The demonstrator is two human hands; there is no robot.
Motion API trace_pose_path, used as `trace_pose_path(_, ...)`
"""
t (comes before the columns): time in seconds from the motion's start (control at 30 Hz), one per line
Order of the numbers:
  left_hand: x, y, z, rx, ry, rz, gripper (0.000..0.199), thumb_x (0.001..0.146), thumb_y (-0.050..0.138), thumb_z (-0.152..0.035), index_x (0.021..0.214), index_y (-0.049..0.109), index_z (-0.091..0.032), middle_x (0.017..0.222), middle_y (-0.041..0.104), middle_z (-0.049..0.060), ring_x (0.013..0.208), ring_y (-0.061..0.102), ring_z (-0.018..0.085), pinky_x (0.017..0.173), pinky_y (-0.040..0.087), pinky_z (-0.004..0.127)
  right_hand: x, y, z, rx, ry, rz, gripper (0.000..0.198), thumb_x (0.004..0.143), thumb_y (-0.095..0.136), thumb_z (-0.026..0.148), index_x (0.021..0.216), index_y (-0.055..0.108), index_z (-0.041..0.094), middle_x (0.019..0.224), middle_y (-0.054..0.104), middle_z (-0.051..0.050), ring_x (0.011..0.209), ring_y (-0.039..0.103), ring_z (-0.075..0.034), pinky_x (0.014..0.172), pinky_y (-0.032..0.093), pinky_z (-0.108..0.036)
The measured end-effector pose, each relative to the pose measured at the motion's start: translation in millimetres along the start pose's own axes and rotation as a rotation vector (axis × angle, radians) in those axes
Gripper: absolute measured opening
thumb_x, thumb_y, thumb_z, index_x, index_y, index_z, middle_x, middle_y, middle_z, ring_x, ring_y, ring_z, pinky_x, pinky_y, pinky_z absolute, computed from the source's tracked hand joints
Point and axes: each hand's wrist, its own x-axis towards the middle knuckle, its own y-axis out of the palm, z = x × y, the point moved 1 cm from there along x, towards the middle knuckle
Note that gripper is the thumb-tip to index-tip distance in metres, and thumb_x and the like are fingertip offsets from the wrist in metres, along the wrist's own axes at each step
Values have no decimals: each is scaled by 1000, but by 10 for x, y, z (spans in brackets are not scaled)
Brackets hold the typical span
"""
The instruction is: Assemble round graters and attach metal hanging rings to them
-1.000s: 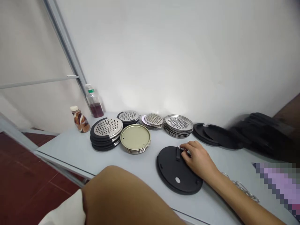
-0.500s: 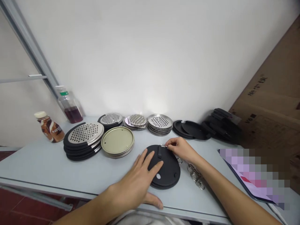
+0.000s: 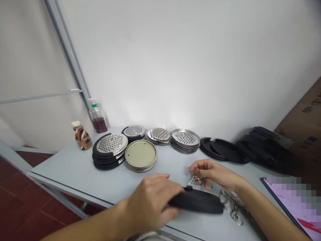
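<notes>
Bearings from the black disc. Ten o'clock: black-rimmed grater stack (image 3: 111, 144), plates seated in their rims, looks finished; olive lid stack (image 3: 141, 154) just beside it. Nine o'clock: left hand (image 3: 155, 197), fingers curled over the disc's edge, thumb below, firm hold. Twelve: bare steel graters (image 3: 185, 138), no black rims on them. Centre: black disc (image 3: 200, 202), tilted nearly edge-on, metal ring (image 3: 193, 180) at its strap; ring work judged part-done, attachment too blurred to confirm. One o'clock: right hand (image 3: 213, 172), half-curled, fingertips pinching the ring. Three o'clock: loose rings (image 3: 232, 206), unfitted.
</notes>
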Motion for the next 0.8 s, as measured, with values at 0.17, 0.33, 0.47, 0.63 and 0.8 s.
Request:
trace_pose_path(0.17,530,-547,387,-303,-523,-246,29,87,56,-42,101,67,-19,92,71,4,83,65,19,72,52,28,32,-12,-13,4,-22,-81,20,74,66,31,85,66,15,73,59,-2,64,55,-12,52,48,-22)
trace_pose_path(0.33,812,-1018,1307,-672,-835,-552,31,80,66,-39,92,68,-10,84,71,10,79,66,20,72,53,29,82,-8,-50,-41,23,-139,28,73,67,34,93,65,14,71,58,-2,65,55,-13,53,48,-24)
trace_pose_path(0.47,824,-1229,1945,-670,-1117,-653,25,85,63,-30,97,65,-8,76,69,10,73,65,19,64,54,27,117,12,-86,-60,17,-120,26,74,65,33,92,65,15,73,58,-2,65,56,-13,54,48,-24)
trace_pose_path(0.63,624,-1249,2399,-610,-1330,-603,29,92,55,-31,114,56,-13,109,60,8,91,62,18,77,54,37,136,22,-124,-60,15,-123,25,74,64,33,92,65,15,74,58,-2,65,56,-13,53,48,-23)
trace_pose_path(0.8,481,-1204,2671,-541,-1433,-517,32,91,55,-31,119,54,-14,118,57,10,100,59,21,83,52,41,145,14,-148,-82,-7,-130,28,73,64,36,92,65,15,74,59,-2,66,57,-14,53,48,-23)
